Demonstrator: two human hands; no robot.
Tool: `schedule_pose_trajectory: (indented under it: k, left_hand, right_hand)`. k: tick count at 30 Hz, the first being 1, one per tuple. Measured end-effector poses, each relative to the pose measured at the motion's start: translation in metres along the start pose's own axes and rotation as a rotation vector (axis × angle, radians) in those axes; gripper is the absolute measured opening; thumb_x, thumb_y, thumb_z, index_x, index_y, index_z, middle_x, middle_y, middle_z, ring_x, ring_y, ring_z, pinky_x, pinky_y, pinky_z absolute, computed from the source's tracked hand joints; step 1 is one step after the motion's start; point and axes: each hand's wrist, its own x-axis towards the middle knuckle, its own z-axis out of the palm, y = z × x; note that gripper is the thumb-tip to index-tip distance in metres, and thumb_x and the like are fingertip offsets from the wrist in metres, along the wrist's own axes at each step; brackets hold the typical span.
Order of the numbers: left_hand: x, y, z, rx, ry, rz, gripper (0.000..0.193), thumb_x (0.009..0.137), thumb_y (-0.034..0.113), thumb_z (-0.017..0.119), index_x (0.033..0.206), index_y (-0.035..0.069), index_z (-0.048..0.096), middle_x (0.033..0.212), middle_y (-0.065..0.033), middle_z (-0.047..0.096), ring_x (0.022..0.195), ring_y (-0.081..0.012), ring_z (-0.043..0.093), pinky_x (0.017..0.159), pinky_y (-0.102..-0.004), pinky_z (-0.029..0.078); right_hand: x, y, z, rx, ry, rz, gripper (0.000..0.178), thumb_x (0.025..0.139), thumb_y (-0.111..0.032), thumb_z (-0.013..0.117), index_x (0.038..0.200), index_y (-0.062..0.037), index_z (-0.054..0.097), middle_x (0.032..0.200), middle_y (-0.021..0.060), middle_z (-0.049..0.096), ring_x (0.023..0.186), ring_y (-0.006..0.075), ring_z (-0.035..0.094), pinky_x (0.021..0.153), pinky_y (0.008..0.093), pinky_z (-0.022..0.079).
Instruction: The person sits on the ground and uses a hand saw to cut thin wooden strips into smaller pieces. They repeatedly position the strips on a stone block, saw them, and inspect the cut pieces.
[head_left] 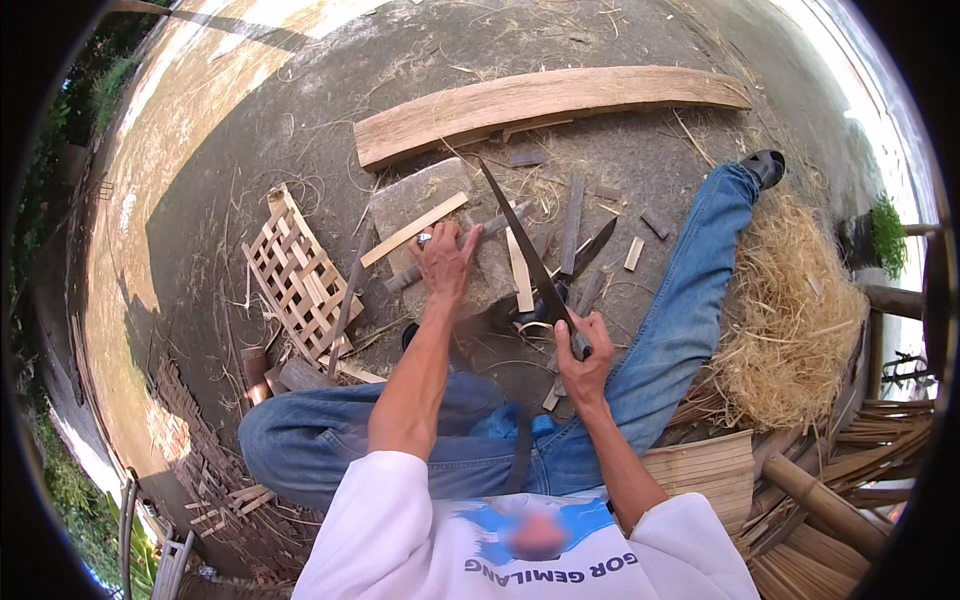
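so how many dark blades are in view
2: a long blade in the right hand, and a shorter one lying to its right; others may be hidden.

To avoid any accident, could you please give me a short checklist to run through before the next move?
1. Long blade gripped by the right hand: ok, closed around its handle end.
2. Left hand apart from the long blade: ok, a gap separates them.
3. Long blade pointing away from the outstretched right leg: ok.
4. Pale strip beside the left hand held firmly: cannot tell; contact is unclear.
5. Space beside the long blade uncluttered: not ok; short wood pieces lie to its right.
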Motion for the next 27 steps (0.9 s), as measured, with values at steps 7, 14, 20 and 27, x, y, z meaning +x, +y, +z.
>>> schedule_pose_trajectory:
  k: [7, 14, 20, 27]
  left_hand:
    - [0.000, 0.000, 0.008, -0.052, 0.023, 0.058, 0.039, 0.093, 0.047, 0.069, 0.082, 0.009, 0.062, 0.082, -0.0050, 0.062, 0.084, -0.0254, 0.057, 0.094, -0.0434, 0.030]
    - [0.000, -0.003, 0.000, -0.079, 0.006, 0.096, 0.038, 0.092, 0.045, 0.071, 0.083, 0.009, 0.061, 0.083, -0.0053, 0.061, 0.083, -0.0254, 0.057, 0.093, -0.0434, 0.030]
    - [-0.001, -0.002, 0.000, -0.050, 0.004, 0.116, 0.039, 0.092, 0.046, 0.070, 0.085, 0.010, 0.059, 0.083, -0.0051, 0.060, 0.084, -0.0256, 0.057, 0.091, -0.0431, 0.030]
    - [-0.001, -0.002, -0.002, -0.003, -0.010, 0.124, 0.037, 0.094, 0.045, 0.068, 0.087, 0.010, 0.059, 0.084, -0.0056, 0.058, 0.086, -0.0255, 0.056, 0.091, -0.0429, 0.030]
  right_hand:
    - [-0.009, 0.003, -0.004, -0.074, 0.007, -0.066, 0.030, 0.089, -0.005, 0.070, 0.120, -0.0037, 0.074, 0.076, 0.0053, 0.043, 0.068, 0.0165, 0.047, 0.064, 0.0320, 0.041]
    - [-0.009, 0.002, 0.001, -0.091, -0.017, -0.077, 0.030, 0.089, -0.005, 0.071, 0.119, -0.0047, 0.075, 0.073, 0.0059, 0.040, 0.064, 0.0167, 0.043, 0.061, 0.0321, 0.040]
    - [-0.013, 0.002, 0.008, -0.231, 0.003, -0.064, 0.028, 0.090, -0.010, 0.072, 0.118, -0.0125, 0.077, 0.072, 0.0042, 0.040, 0.060, 0.0161, 0.042, 0.056, 0.0328, 0.039]
    - [-0.025, 0.006, 0.000, -0.310, -0.052, -0.072, 0.030, 0.090, -0.012, 0.072, 0.119, -0.0150, 0.076, 0.073, 0.0048, 0.041, 0.059, 0.0167, 0.045, 0.056, 0.0340, 0.041]
